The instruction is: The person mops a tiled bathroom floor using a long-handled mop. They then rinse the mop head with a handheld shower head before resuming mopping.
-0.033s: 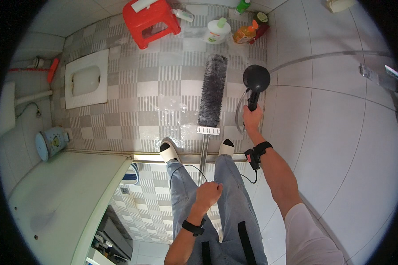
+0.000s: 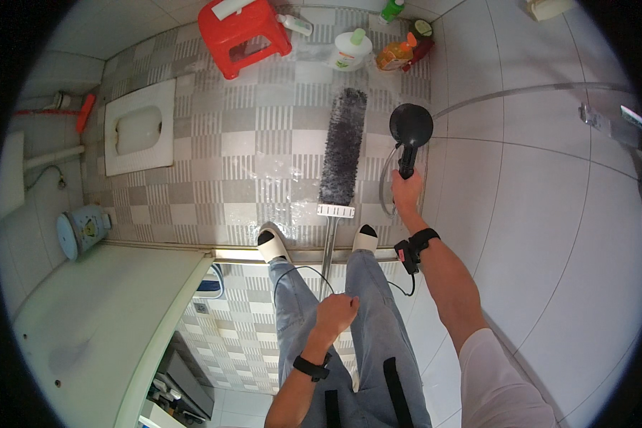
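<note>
My left hand (image 2: pixel 337 314) is closed around the handle of a long-handled mop, low in front of my legs. The mop's shaggy dark grey head (image 2: pixel 343 146) lies lengthwise on the wet tiles, joined by a white striped clamp (image 2: pixel 336 210) to a metal pole (image 2: pixel 330 250). My right hand (image 2: pixel 407 191) grips the handle of a black shower head (image 2: pixel 411 125), held up to the right of the mop head. Its grey hose loops down beside my hand and runs off along the right wall. Whether water flows from the shower head, I cannot tell.
A red plastic stool (image 2: pixel 250 32) stands at the far wall, near a white bottle (image 2: pixel 350 51) and an orange pump bottle (image 2: pixel 394 54). A squat toilet (image 2: pixel 140 128) lies on the left. My slippers (image 2: pixel 272 244) are at the raised threshold (image 2: pixel 307 255). A door (image 2: pixel 100 321) opens at lower left.
The shower head has shifted very slightly left in my right hand's grip. My left hand and the mop stay where they were.
</note>
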Demonstrator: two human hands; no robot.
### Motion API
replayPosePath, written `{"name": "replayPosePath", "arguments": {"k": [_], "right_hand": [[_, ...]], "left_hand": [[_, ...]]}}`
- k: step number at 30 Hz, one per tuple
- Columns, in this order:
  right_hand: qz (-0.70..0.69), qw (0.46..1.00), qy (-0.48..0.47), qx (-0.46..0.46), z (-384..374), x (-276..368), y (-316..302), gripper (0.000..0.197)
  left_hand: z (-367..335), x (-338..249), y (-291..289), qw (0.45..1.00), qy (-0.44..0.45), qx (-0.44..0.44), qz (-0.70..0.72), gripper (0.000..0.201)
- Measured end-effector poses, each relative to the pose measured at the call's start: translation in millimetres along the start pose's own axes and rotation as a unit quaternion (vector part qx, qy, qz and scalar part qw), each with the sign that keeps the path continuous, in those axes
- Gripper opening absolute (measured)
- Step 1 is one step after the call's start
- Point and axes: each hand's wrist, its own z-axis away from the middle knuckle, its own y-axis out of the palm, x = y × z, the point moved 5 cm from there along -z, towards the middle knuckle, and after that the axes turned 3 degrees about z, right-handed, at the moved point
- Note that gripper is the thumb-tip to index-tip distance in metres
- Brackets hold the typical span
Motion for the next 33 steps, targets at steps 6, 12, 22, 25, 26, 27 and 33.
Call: {"name": "replayPosePath", "arguments": {"k": [6, 12, 22, 25, 26, 27, 33], "right_hand": [[-0.033, 0.999, 0.008, -0.021, 0, 4, 1, 0.015], [0.040, 0.999, 0.011, 0.003, 3, -6, 4, 0.014], [0.050, 0.996, 0.076, 0.011, 29, -30, 6, 0.018], [0.043, 0.998, 0.039, 0.010, 37, -37, 5, 0.012], [0.044, 0.998, 0.034, 0.027, 41, -39, 5, 0.013], [0.055, 0.997, 0.048, 0.040, 46, -43, 5, 0.014], [0.136, 0.989, 0.036, 0.051, 80, -48, 0, 0.018]], "left_hand": [[0, -3, -3, 1.000, -0.020, 0.009, -0.005, 0.044], [-4, -1, -2, 0.999, -0.021, 0.013, -0.021, 0.043], [-2, -1, -6, 1.000, -0.015, 0.000, -0.010, 0.040], [-2, -1, -6, 1.000, -0.016, -0.008, -0.009, 0.040], [-2, 0, -5, 1.000, -0.024, -0.002, -0.013, 0.040], [-3, 0, -5, 1.000, -0.017, -0.006, -0.008, 0.040], [-4, 5, 3, 1.000, -0.016, -0.003, -0.010, 0.041]]}}
